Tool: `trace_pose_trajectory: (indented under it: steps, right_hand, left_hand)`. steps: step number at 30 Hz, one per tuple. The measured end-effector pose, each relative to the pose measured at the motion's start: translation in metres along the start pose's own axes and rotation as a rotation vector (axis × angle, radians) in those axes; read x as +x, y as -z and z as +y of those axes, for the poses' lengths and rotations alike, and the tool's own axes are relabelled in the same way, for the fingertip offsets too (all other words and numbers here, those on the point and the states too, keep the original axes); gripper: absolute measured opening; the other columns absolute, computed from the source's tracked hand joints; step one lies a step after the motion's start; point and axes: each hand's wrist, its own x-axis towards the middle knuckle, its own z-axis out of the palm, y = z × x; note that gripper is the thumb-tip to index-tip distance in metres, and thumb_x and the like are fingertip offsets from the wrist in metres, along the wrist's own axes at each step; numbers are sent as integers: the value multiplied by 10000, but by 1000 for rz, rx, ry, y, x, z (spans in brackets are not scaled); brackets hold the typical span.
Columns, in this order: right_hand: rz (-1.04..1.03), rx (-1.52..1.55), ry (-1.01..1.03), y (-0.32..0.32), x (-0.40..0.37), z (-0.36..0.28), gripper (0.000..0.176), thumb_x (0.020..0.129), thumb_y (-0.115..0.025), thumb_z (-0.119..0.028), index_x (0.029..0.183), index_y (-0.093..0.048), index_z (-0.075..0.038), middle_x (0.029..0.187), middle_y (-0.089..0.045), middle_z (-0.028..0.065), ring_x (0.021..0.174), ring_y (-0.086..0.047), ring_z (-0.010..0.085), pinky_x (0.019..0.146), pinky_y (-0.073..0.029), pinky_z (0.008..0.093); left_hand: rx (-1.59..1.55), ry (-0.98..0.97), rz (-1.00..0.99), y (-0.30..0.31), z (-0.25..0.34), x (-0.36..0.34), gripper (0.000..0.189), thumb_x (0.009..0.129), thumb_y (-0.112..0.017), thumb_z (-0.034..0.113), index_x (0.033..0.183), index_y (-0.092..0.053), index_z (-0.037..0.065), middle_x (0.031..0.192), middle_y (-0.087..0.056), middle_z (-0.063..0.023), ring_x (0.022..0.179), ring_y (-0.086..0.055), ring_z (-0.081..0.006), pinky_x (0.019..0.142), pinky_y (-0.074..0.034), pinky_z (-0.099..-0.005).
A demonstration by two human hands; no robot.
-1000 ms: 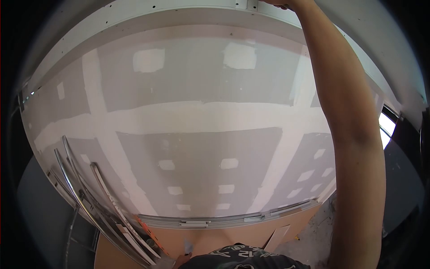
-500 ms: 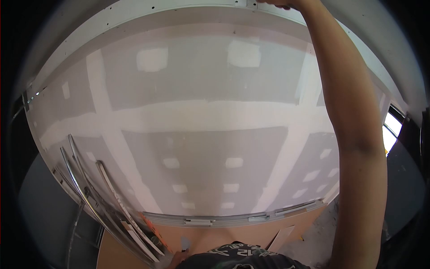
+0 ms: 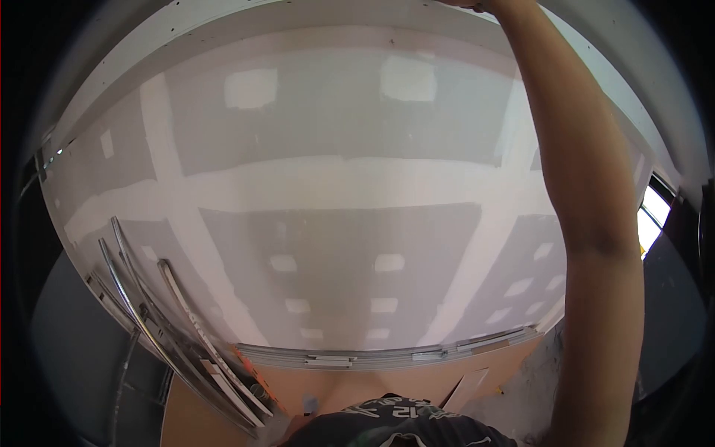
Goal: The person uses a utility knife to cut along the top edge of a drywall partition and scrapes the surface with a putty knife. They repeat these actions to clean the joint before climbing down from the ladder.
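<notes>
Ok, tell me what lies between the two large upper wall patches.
In the head view, plain grey drywall separates the left patch from the right patch.

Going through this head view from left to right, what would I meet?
Leaning metal lengths, upper right square wall patch, raised right hand, its forearm, bright window.

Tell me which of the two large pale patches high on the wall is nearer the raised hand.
The right-hand patch, below and a little left of the raised right hand in the picture; the left-hand patch lies farther from it.
</notes>
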Motion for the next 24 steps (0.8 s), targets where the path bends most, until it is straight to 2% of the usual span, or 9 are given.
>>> trace_pose_trajectory:
  steps: [2, 4, 10, 14, 16, 18, 20, 21, 24]
  right_hand:
    - [-20, 55, -4, -9, -6, -5, 673, 796, -477, 93, 1455, -546, -23, 1463, -549, 243, 1289, -592, 370, 1087, -505, 501]
    - [18, -143, 36, -23, -1, -1, 616, 827, -479, 80, 1431, -564, -14, 1459, -562, 220, 1313, -578, 362, 1150, -448, 493]
    - [-8, -130, -3, -28, -20, -4, 416, 933, -566, -34, 1341, -624, 22, 1398, -612, 226, 1312, -581, 346, 1149, -444, 494]
    - [-77, -132, 8, -19, -31, -5, 360, 941, -617, -63, 1290, -652, 21, 1253, -697, 209, 1169, -671, 347, 1005, -561, 468]
    - [-17, -185, 86, -31, -39, 3, 390, 985, -568, -78, 1369, -617, -30, 1101, -736, 177, 981, -719, 280, 859, -606, 426]
    - [277, 17, 119, -87, -48, 16, 462, 954, -587, -169, 1414, -565, -207, 1018, -740, 150, 859, -730, 314, 801, -569, 476]
    - [330, 179, 64, -125, -117, 8, 539, 920, -574, -175, 1454, -550, -247, 990, -708, 183, 890, -691, 385, 746, -545, 526]
    - [253, 296, 25, -150, -159, 1, 523, 922, -573, -155, 1438, -568, -241, 1170, -650, 197, 910, -682, 390, 779, -539, 532]
    - [-48, 561, -42, -306, -319, -28, 532, 1026, -475, -246, 1553, -402, -260, 1140, -638, 263, 827, -664, 425, 731, -530, 553]
  left_hand:
    - [3, -8, 4, 3, 0, -1, 696, 957, -574, 663, 898, -670, -23, 790, -652, -105, 773, -635, -224, 775, -487, -421]
    - [-1, -26, 10, 8, 5, -3, 693, 956, -576, 663, 894, -672, -21, 784, -650, -104, 767, -633, -223, 771, -486, -421]
    - [27, -125, 17, 24, 26, -1, 685, 953, -583, 661, 882, -677, -13, 763, -643, -101, 750, -626, -218, 762, -483, -424]
    - [-9, -135, 57, 19, 47, -41, 601, 962, -600, 602, 855, -673, 15, 740, -641, -87, 734, -635, -204, 725, -492, -401]
    - [-12, -166, 67, 12, 51, -46, 587, 962, -600, 589, 853, -671, 17, 736, -640, -87, 728, -634, -205, 714, -493, -402]
    - [-5, -199, 69, 12, 55, -44, 573, 963, -601, 576, 850, -669, 18, 732, -640, -86, 722, -634, -205, 704, -494, -403]
    - [2, -229, 64, 14, 60, -38, 558, 963, -601, 562, 847, -666, 20, 729, -639, -86, 716, -634, -206, 694, -495, -403]
    - [10, -240, 64, 17, 65, -37, 551, 964, -601, 555, 846, -665, 21, 727, -639, -86, 713, -634, -206, 689, -495, -404]
    - [22, -264, 59, 18, 83, -31, 530, 964, -602, 535, 842, -662, 23, 721, -639, -85, 704, -634, -207, 674, -497, -405]
